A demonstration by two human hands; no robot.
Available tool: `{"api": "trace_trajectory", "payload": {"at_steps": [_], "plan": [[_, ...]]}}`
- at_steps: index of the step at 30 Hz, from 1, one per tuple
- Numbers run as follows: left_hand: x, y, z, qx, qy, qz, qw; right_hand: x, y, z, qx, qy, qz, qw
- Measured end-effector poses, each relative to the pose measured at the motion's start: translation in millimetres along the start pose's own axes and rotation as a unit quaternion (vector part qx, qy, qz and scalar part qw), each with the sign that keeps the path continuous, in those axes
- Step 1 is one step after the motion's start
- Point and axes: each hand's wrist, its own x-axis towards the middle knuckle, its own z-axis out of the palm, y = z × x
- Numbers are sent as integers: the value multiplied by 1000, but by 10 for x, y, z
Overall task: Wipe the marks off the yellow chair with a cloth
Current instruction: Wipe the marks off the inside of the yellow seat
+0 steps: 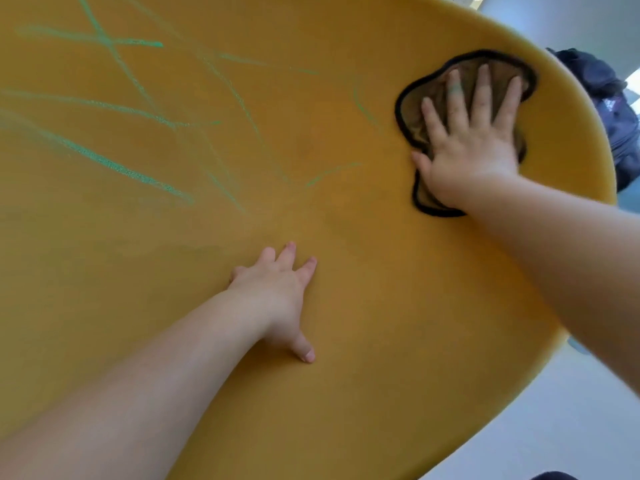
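The yellow chair fills most of the head view as a broad curved surface. Several green chalk-like marks streak its upper left and middle; one short mark lies just left of the cloth. A brown cloth with black edging lies flat near the chair's upper right edge. My right hand presses on it with straight, spread fingers. My left hand rests flat on the bare chair surface lower down, fingers straight, holding nothing.
A dark blue bag or bundle of fabric sits beyond the chair's right edge. Pale floor shows at the lower right, and a light wall or post at the top right.
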Motion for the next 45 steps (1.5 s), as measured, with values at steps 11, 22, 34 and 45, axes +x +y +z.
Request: {"api": "trace_trajectory", "payload": {"at_steps": [11,22,34,45], "plan": [[-63,-66,111,-44,58,-5,997,-979,-1103,27,213,-107,-184,954],[-33,-51,80,-43,50,-1,998,-59,111,-24,-13,4,12,1000],[-86,-39,57,-41,60,-6,997,-1450,-817,13,196,-144,-257,935],[-68,-10,5,-22,49,-4,999,-959,-104,98,48,-131,-58,988]]}}
